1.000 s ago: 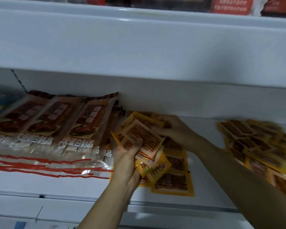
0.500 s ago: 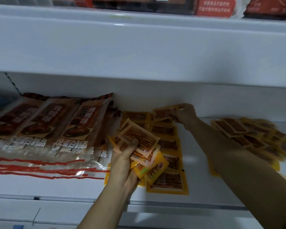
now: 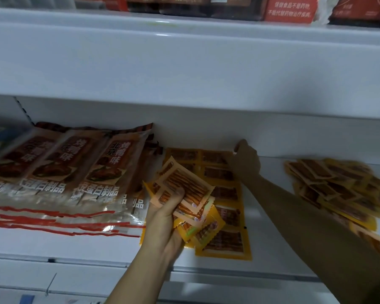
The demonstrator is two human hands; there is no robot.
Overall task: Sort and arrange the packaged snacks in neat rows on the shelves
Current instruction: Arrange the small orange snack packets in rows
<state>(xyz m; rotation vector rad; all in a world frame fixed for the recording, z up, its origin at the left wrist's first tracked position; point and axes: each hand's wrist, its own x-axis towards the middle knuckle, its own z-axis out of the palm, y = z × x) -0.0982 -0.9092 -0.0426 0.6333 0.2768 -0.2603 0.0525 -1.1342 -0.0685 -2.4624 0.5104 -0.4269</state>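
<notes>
Two white shelves (image 3: 272, 189), dim shop aisle

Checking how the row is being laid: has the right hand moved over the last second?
Yes. The right hand has reached deeper, from beside the held packets to the far end of the yellow packet row, near the shelf's back wall.

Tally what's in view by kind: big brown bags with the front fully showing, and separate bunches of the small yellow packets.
Big brown bags, front fully showing: 3 (more edges tucked behind)
Small yellow packet bunches: 3, namely laid rows, loose heap, fan held in the left hand
Total: 6
</notes>
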